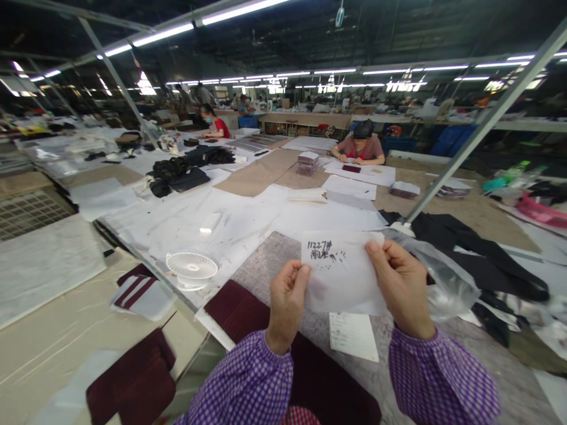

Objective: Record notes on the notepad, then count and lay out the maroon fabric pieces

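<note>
A translucent white sheet (343, 280) with black handwriting at its upper left is held up in front of me. My left hand (287, 301) pinches its left edge between thumb and finger. At the upper right corner, my right hand (401, 283) grips the same sheet. Below it a small handwritten paper (353, 336) lies on the grey mottled table surface (443, 383). Dark maroon fabric (328, 378) is spread under my left forearm, partly hidden by the sleeve. Behind my right hand sits a clear plastic bag (454, 283).
A white fan (191, 268) stands left of my hands. Black fabric pieces (473, 248) lie to the right beside a slanted metal pole (487, 124). Across the table a person (361, 144) works near stacked pieces (308, 163). More maroon fabric (133, 378) lies at lower left.
</note>
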### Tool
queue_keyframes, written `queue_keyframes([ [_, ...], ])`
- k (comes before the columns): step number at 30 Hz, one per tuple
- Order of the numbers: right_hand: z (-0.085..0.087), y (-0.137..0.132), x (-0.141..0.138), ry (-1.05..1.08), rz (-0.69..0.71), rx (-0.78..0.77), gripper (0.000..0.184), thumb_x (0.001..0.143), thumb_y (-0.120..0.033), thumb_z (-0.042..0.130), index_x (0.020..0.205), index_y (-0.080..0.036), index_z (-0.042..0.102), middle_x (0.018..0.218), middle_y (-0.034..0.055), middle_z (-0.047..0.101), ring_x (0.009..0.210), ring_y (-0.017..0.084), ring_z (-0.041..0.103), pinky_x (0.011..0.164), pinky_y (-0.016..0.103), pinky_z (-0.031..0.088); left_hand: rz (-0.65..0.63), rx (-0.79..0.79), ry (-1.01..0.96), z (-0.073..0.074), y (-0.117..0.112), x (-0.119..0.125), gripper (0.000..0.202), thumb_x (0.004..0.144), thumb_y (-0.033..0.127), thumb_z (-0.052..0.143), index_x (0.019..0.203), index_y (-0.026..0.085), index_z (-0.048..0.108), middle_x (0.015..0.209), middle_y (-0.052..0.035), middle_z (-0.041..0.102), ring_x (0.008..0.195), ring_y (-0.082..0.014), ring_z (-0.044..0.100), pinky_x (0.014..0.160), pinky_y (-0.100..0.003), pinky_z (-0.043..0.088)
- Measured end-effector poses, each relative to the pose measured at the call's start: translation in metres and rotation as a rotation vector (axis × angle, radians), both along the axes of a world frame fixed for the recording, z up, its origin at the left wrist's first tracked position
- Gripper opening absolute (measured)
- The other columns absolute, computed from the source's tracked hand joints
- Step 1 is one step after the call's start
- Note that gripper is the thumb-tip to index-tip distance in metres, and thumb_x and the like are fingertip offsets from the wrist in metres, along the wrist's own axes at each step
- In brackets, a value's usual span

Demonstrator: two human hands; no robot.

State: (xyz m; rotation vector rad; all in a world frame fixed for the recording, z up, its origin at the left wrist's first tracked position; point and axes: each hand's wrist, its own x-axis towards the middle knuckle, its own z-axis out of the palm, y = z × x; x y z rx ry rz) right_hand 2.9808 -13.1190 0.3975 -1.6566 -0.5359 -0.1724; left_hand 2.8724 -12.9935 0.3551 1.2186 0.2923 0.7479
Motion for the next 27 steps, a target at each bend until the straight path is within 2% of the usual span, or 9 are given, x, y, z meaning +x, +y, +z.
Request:
queue_keyframes([
  [11, -0.0050, 0.0010, -0.0002, -0.030, -0.010, 0.007, 0.042, 0.079, -0.056, 0.065, 0.067, -0.017, 0.056, 0.056, -0.0039, 0.041, 0.050, 0.006, 0.030, 0.044, 0.021, 0.022, 0.009, 0.026, 0.020, -0.0027, 0.0011, 0.0004, 0.023, 0.090, 0.040, 0.058, 0.081, 0.018, 0.060, 0.065, 0.0039, 0.054, 0.060, -0.0079, 0.048, 0.057, -0.017, 0.042],
  [19, -0.0050, 0.0018, -0.0033, -0.019, 0.000, 0.013, 0.039, 0.080, -0.055, 0.064, 0.070, -0.017, 0.059, 0.057, -0.0029, 0.045, 0.050, 0.007, 0.034, 0.042, 0.021, 0.024, 0.082, 0.125, 0.094, -0.0101, 0.0038, -0.0007, 0.036, 0.093, 0.046, 0.050, 0.070, 0.019, 0.048, 0.064, 0.0040, 0.036, 0.061, -0.0100, 0.034, 0.054, -0.021, 0.032],
  [27, -0.0060, 0.0015, -0.0056, -0.037, -0.004, -0.005, 0.041, 0.080, -0.055, 0.063, 0.068, -0.017, 0.058, 0.057, -0.0028, 0.044, 0.051, 0.007, 0.034, 0.042, 0.021, 0.025, 0.094, 0.122, 0.076, -0.0081, 0.0037, -0.0010, 0.036, 0.093, 0.046, 0.050, 0.069, 0.019, 0.048, 0.062, 0.0042, 0.037, 0.060, -0.0100, 0.035, 0.053, -0.021, 0.031],
])
